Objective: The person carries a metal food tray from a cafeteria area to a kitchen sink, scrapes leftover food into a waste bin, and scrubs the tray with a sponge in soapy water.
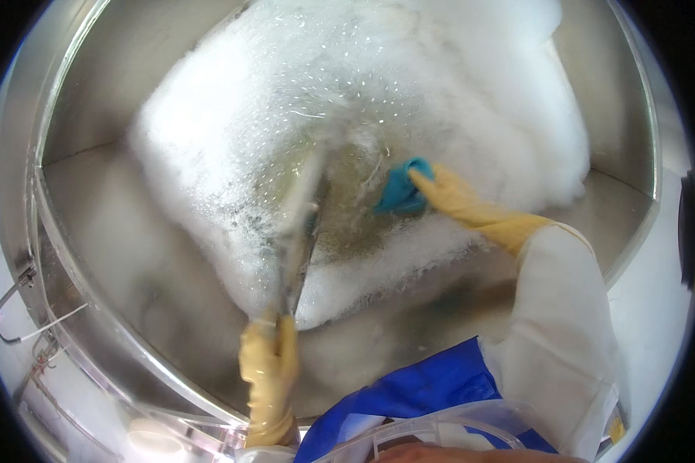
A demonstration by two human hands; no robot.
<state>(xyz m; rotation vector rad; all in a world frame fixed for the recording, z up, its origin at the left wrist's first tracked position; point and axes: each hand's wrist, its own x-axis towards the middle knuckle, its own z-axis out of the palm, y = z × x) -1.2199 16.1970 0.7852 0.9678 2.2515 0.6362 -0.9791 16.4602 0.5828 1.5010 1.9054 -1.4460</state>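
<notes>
Mounded white suds (201, 116) and murky water fill much of a large stainless steel basin (100, 201). My left hand (269, 366), in a yellow rubber glove, is closed round the near end of a long, narrow metal tool (300, 224). The tool reaches forward over the suds, and motion blurs its far end, so its exact kind does not show. To the right, my right hand (452, 193), gloved likewise, grips a bunched teal cloth (404, 187) above the bare patch of water. Between the cloth and the tool there is a gap.
The basin's raised steel rim (45, 131) curves along the left, and its right wall (614, 100) stands beyond the suds. Outside the left rim is a bent metal hook (1, 312). A blue apron (428, 386) and part of a clear plastic edge (471, 413) show close to me.
</notes>
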